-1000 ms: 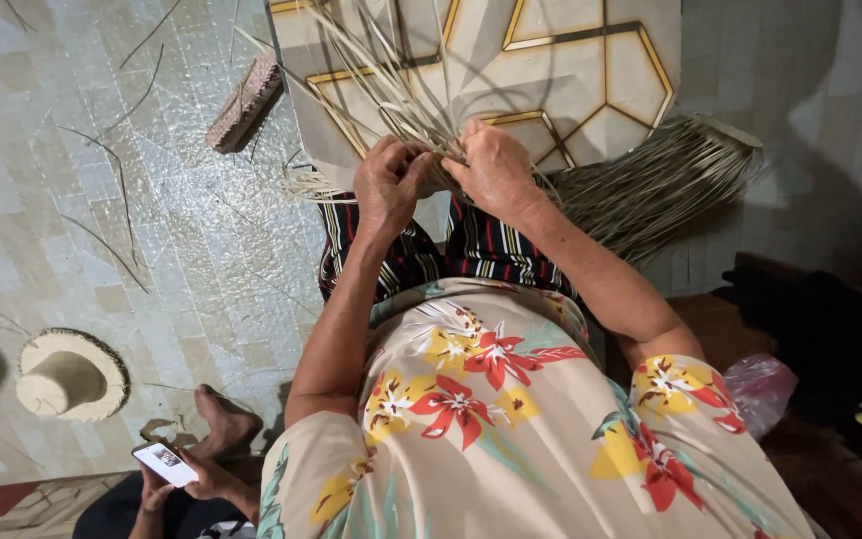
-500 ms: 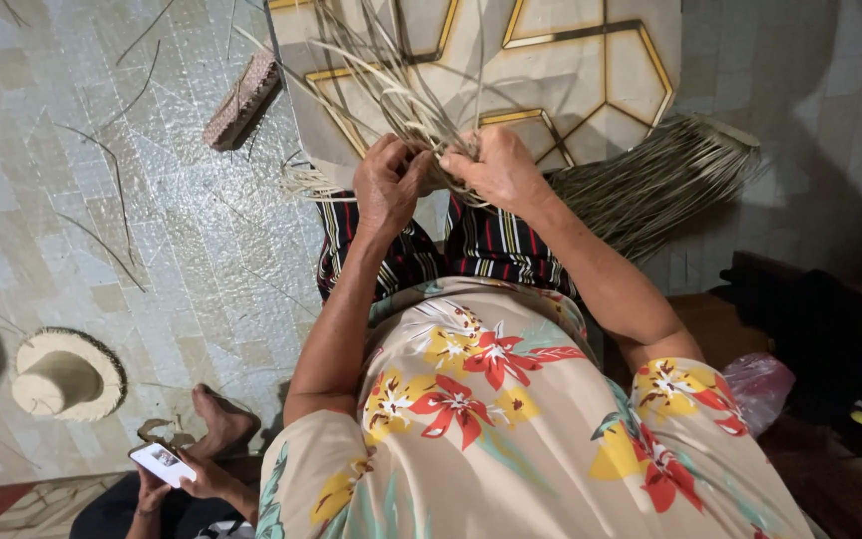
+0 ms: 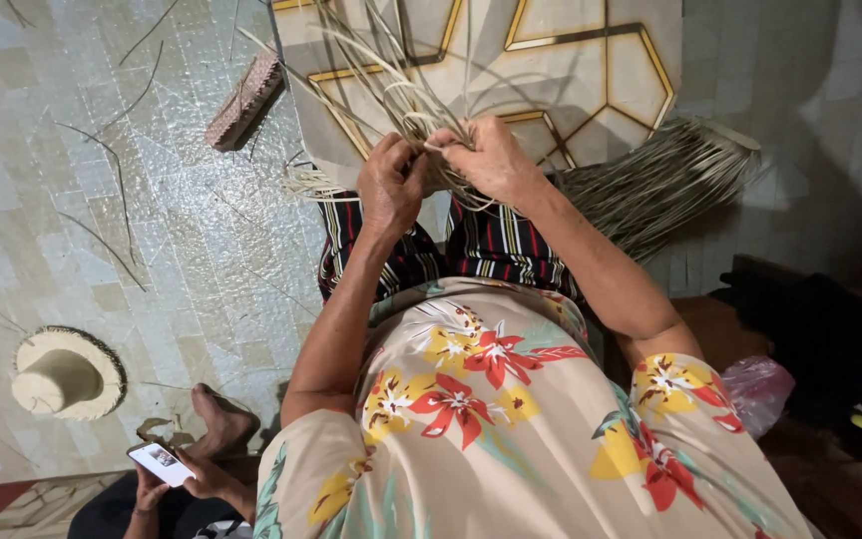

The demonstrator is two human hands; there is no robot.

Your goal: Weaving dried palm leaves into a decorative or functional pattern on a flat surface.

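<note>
Gripping pale straw strands (image 3: 391,95), the left hand (image 3: 391,185) and right hand (image 3: 486,160) are both closing on early weaving — long ends (still loose) are fanning out unwoven.

You are over a pale, glossy tiled floor (image 3: 152,260) of small cream and grey-green squares, catching light at centre left. A beige panel with gold hexagon lines (image 3: 591,70) lies at top. Loose dry straw strands (image 3: 102,170) are scattered on the tiles. The right side falls into shadow, with dark brown wooden furniture (image 3: 810,329) there.
</note>
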